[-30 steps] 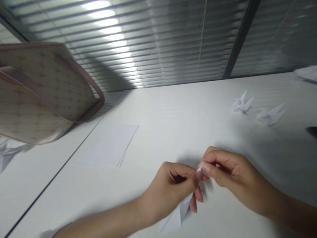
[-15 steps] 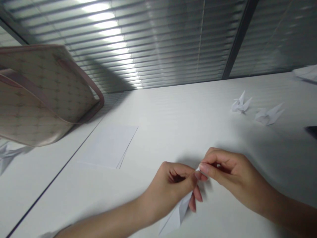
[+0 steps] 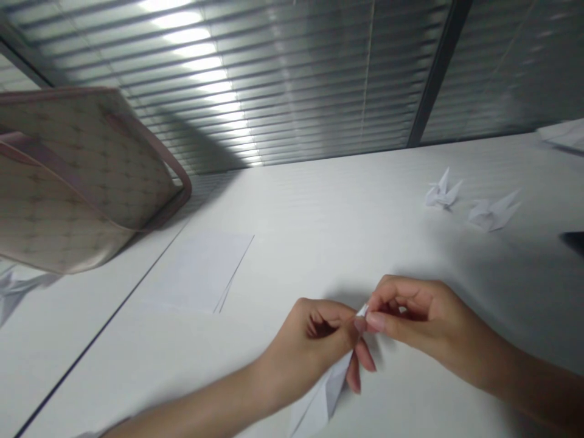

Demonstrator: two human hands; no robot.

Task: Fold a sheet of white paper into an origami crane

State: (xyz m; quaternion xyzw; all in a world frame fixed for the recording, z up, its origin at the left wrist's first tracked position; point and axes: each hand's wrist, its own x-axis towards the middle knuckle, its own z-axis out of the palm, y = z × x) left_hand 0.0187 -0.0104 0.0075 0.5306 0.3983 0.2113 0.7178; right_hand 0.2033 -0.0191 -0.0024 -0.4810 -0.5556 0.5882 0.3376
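Both of my hands meet low in the middle of the white table [image 3: 319,201]. My left hand [image 3: 314,347] is closed around a partly folded piece of white paper [image 3: 326,395], which sticks out below its fingers. My right hand [image 3: 420,319] pinches the top tip of the same paper with thumb and forefinger. The fingertips of the two hands touch. Most of the folded paper is hidden behind my left hand.
A few flat white sheets [image 3: 201,271] lie to the left of my hands. Two finished paper cranes [image 3: 441,191] [image 3: 493,213] sit at the far right. A beige patterned bag [image 3: 77,176] stands at the left, another paper crane [image 3: 18,289] below it. Window blinds [image 3: 296,79] run behind the table.
My hands have barely moved. The right fingers have shifted slightly on the tip of the paper, and the view has drifted a little.
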